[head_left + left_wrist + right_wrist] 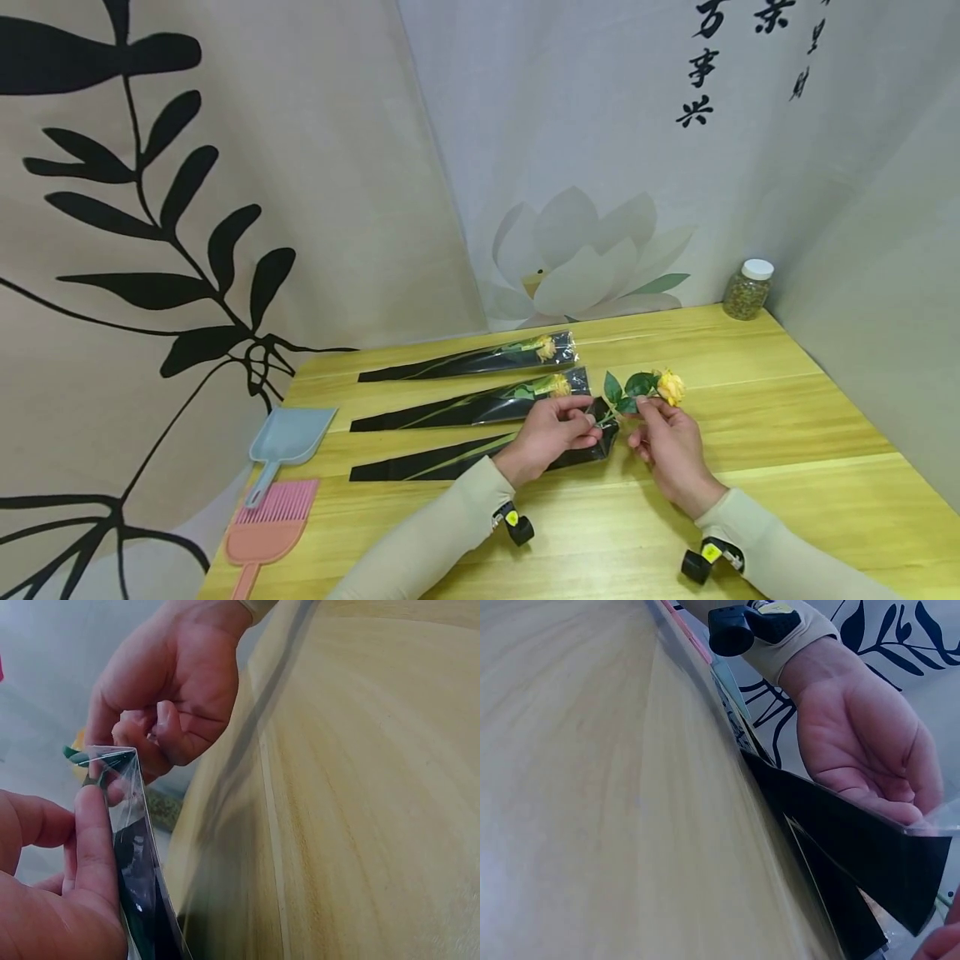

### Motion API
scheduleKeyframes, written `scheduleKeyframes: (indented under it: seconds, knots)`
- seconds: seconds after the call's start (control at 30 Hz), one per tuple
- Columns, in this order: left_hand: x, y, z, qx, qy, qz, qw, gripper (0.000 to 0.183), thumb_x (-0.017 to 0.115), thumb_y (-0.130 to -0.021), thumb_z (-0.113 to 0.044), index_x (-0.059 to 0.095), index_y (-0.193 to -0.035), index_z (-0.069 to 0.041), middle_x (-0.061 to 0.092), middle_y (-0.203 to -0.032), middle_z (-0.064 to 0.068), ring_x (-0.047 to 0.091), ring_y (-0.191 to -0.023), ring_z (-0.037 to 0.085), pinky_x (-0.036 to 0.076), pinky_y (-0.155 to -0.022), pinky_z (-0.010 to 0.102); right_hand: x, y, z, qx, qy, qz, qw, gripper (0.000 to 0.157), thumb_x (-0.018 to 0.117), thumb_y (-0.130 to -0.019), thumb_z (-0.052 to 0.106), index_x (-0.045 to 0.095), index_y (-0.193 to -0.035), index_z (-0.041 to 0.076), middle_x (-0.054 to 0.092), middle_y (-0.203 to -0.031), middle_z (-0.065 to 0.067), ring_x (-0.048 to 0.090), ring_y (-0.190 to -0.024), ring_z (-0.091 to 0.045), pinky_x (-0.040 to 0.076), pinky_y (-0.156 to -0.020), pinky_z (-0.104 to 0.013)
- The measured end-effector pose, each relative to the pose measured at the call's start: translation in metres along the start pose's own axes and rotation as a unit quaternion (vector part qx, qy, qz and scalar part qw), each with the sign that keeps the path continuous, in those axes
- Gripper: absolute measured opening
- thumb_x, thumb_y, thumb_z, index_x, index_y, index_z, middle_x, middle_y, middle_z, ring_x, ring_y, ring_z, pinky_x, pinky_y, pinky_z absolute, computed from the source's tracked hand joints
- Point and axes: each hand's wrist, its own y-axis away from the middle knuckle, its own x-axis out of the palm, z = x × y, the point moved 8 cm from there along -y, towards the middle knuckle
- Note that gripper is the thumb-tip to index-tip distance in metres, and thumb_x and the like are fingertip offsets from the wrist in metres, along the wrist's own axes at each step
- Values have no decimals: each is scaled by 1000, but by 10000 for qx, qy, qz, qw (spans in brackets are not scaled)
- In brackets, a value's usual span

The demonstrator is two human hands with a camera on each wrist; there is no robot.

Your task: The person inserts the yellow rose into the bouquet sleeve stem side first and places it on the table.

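A yellow rose [671, 387] with green leaves is in my right hand [671, 454], whose thumb and fingers pinch it just below the bloom. Its stem runs left into the nearest flower sleeve [457, 460], black with a clear front. At the sleeve's mouth, my left hand [547, 437] pinches the edge beside the stem. The left wrist view shows the clear film [124, 787] between both hands. In the right wrist view the black back [862, 840] is lifted off the table at its wide end, and only fingertips [941, 945] of my right hand show.
Two sleeves with yellow roses, a far one [465, 361] and a middle one [457, 411], lie behind, parallel. A blue dustpan [292, 435] and a pink brush-like piece [262, 537] are at the left edge. A white-lidded jar [747, 292] stands at the back right corner.
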Motion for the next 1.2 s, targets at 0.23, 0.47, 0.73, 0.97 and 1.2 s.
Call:
scheduleKeyframes:
  seconds: [0.23,0.47,0.73,0.97,1.2]
  knots:
    - [1,0,-1,23,-37,20,10000,46,64,-103,-2,57,-149,2,61,-93,2,75,-88,12,64,-85,24,0,3,2,76,-123,-40,9999,20,62,-109,30,51,-110,13,73,-85,5,55,-51,-5,41,-43,-19]
    - [2,-1,-2,36,-32,41,10000,47,63,-104,-1,56,-150,1,62,-95,3,75,-87,11,64,-84,22,-2,4,-3,220,-137,-78,9996,20,67,-107,30,54,-103,14,57,-69,8,54,-50,-6,42,-42,-20]
    - [1,-3,-3,41,8,39,10000,48,63,-104,-1,55,-151,1,62,-96,2,75,-88,11,64,-84,21,-2,5,-8,300,-69,-41,9995,18,72,-104,29,60,-100,15,56,-61,7,53,-49,-6,42,-41,-19]
    - [3,-3,-3,128,61,11,9999,49,63,-104,0,54,-151,3,62,-95,2,74,-86,11,64,-84,22,0,5,-12,393,6,36,9992,11,74,-102,22,67,-101,14,57,-56,6,53,-47,-6,41,-40,-20]
    - [5,-2,-6,151,14,60,9999,49,63,-104,-1,54,-152,2,62,-97,3,75,-89,11,64,-85,22,3,5,-13,449,172,235,9986,18,75,-100,20,63,-88,14,54,-51,6,51,-44,-6,41,-39,-20]
